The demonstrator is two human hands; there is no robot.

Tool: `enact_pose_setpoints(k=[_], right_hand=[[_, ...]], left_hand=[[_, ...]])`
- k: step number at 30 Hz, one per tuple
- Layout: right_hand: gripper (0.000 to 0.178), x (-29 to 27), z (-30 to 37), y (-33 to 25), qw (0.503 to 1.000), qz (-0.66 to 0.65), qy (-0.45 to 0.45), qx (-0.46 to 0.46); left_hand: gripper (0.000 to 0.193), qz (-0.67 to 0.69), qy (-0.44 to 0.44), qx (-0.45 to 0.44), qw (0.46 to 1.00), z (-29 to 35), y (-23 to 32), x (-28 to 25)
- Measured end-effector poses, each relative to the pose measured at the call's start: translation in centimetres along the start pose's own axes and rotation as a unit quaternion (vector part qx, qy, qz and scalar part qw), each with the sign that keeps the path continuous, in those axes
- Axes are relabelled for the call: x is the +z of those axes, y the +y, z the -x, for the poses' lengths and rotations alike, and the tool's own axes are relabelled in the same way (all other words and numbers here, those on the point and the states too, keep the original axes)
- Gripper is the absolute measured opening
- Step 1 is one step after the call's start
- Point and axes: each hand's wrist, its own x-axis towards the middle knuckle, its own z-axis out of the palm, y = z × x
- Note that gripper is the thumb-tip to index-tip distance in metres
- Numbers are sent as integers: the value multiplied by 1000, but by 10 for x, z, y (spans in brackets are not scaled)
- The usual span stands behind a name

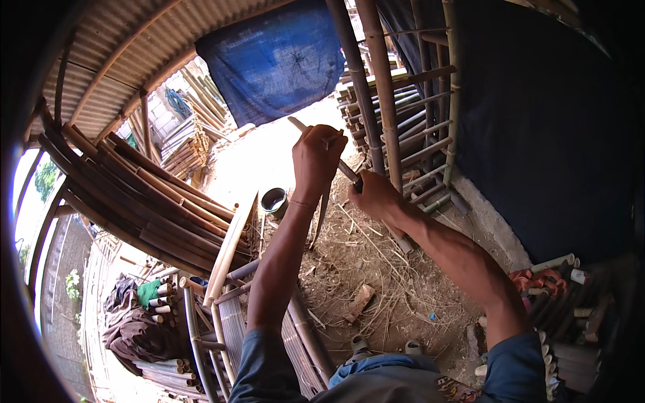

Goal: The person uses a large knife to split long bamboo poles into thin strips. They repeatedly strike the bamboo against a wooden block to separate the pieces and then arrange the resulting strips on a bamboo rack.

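My left hand (317, 156) is raised ahead of me, its fingers closed around a thin strip (323, 213) that looks like split bamboo and hangs down below the wrist. Just right of it and lower, my right hand (377, 196) grips the dark handle of a knife (349, 172). Its blade slants up and left to my left hand. Beyond the left knuckles a pale end sticks out; whether it belongs to the blade or to another piece is hidden by the hand. Behind my left forearm, a dark bucket (273, 201) stands on the ground.
Long bamboo poles (148, 201) lie stacked at the left, beside a bamboo frame (201, 336). Upright poles (383, 94) and a rack of bamboo lengths stand at the right. Shavings (376, 255) and a wood chunk (360, 302) litter the dirt floor. A blue tarp (275, 64) hangs ahead.
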Motion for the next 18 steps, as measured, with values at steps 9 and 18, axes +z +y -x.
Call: enact_pose_setpoints(k=[9, 18], right_hand=[[24, 10, -23, -49, 957, 262, 82, -90], [42, 235, -33, 27, 961, -94, -188, 181]], left_hand=[[18, 73, 48, -72, 994, -19, -35, -10], [17, 186, 4, -97, 978, 4, -36, -76]])
